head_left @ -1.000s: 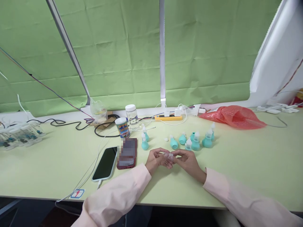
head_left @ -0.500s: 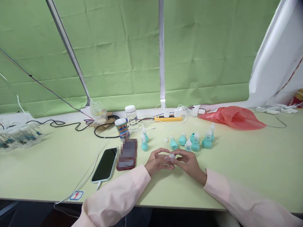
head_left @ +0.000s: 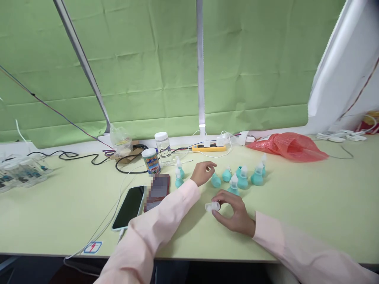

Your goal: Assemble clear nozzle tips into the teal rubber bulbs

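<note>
In my right hand (head_left: 233, 213), pinched between thumb and fingers just above the table, is a short translucent plastic piece (head_left: 212, 206), like a nozzle or cap. My left hand (head_left: 203, 172) reaches farther out with its fingers curled and bent down. Whatever lies under or between those fingertips is hidden. Right beside them, a teal squeeze bulb (head_left: 216, 181) lies tipped over without a nozzle. Another bare teal bulb (head_left: 226, 174) lies behind it. Several teal bulbs with clear pointed nozzles (head_left: 243, 178) stand to the right, and two more (head_left: 179, 180) stand left of my left hand.
Left of my forearm lie a phone (head_left: 129, 207) on a charging cable and a dark red phone (head_left: 160, 191). A labelled can (head_left: 151, 162) and a clear jar (head_left: 163, 148) stand behind. At the back are a yellow power strip (head_left: 209, 148) and a red plastic bag (head_left: 288, 147).
My hands have parted. The left one has let go of the translucent piece and moved forward to the spot where a small white piece lay. The right one keeps the piece, slightly nearer me.
</note>
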{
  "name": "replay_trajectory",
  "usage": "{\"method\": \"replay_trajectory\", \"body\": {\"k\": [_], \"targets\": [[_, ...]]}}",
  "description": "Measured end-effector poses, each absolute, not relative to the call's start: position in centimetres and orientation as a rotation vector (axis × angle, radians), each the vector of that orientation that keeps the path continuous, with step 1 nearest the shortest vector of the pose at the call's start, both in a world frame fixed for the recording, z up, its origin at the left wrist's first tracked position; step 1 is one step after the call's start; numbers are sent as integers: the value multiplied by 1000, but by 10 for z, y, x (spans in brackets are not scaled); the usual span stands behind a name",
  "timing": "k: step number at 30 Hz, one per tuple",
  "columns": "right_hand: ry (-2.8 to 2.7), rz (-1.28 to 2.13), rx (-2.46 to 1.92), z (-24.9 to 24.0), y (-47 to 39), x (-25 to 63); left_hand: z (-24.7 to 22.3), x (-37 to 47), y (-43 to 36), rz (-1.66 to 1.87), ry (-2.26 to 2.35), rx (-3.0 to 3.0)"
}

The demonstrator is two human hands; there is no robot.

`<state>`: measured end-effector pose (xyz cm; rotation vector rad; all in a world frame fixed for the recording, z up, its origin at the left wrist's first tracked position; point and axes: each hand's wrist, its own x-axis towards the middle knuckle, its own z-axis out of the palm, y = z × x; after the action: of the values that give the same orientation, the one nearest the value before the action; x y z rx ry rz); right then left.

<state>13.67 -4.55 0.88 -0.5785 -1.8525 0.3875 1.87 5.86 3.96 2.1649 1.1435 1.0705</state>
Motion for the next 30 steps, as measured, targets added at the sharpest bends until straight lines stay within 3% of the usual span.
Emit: {"method": "replay_trajectory", "body": {"k": [7,12,21,30], "targets": [[-1851,275,-536,11,-47,140,29,80,103,476,1157,2716],[-1884,258,-531,11,-48,141,21,99,113,478,981,2695],[-1883,290,-543,12,-46,141,23,95,108,814,995,2424],[-1800,623,-624,7,-37,139,81,19,41,1504,1087,2003]]}}
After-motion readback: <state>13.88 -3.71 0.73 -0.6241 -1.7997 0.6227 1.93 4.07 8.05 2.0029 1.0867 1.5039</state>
